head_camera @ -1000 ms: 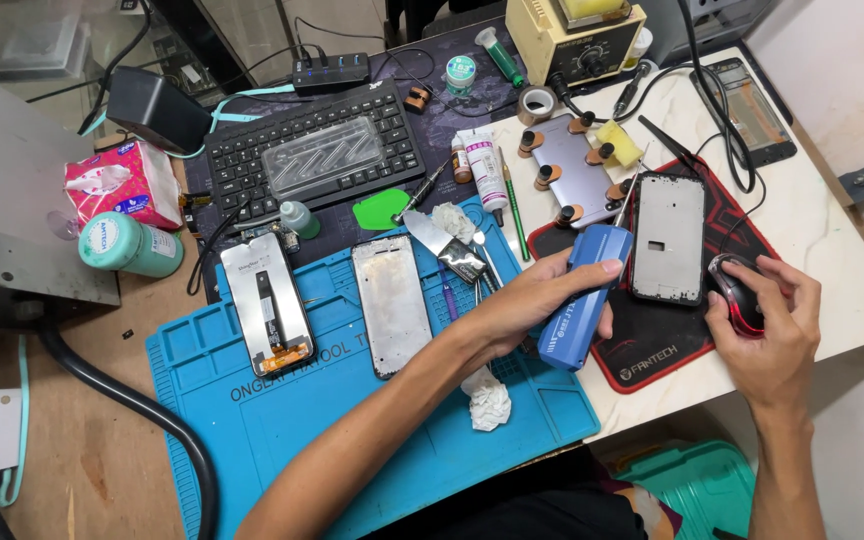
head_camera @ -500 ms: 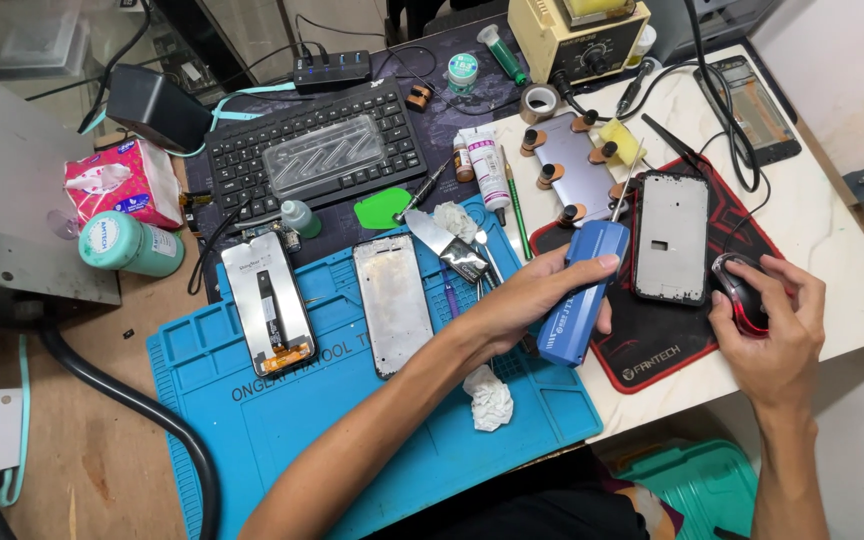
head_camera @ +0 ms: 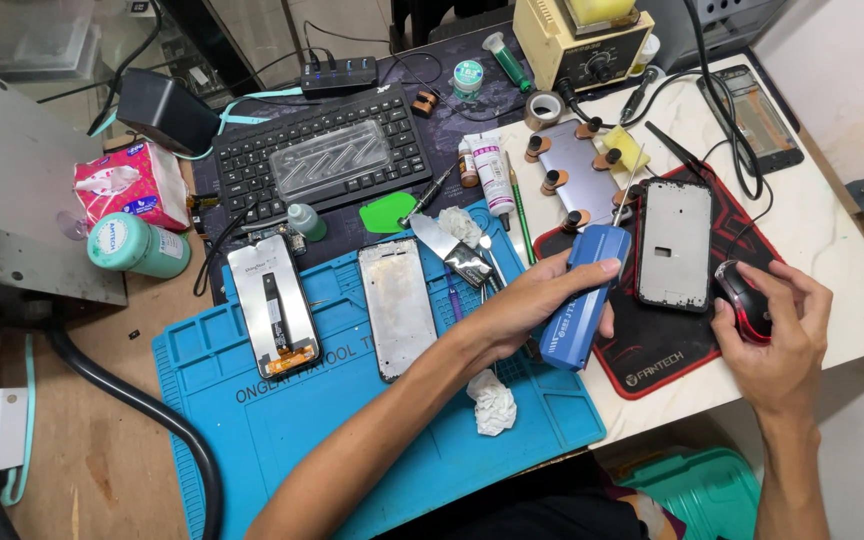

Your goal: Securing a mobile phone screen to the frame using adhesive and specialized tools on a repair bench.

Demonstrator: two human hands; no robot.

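Observation:
My left hand (head_camera: 522, 310) grips a blue electric screwdriver (head_camera: 569, 335), its thin bit pointing up towards the far side. The tool hangs over the left edge of a black and red mouse pad (head_camera: 672, 355). A dark phone housing (head_camera: 674, 243) lies face down on that pad, just right of the screwdriver. My right hand (head_camera: 787, 345) rests on a black mouse with a red glow (head_camera: 742, 298) at the pad's right end.
A blue work mat (head_camera: 282, 410) carries a phone screen (head_camera: 274, 305), a grey phone frame (head_camera: 398, 305), tweezers and a crumpled tissue (head_camera: 493, 402). Behind are a keyboard (head_camera: 322, 160), a clamped phone back (head_camera: 577, 170), a soldering station (head_camera: 577, 40) and cables. A black hose (head_camera: 132, 400) curves at the left.
My left hand has shifted its grip slightly on the blue screwdriver, which stays in nearly the same place. The right hand stays on the mouse.

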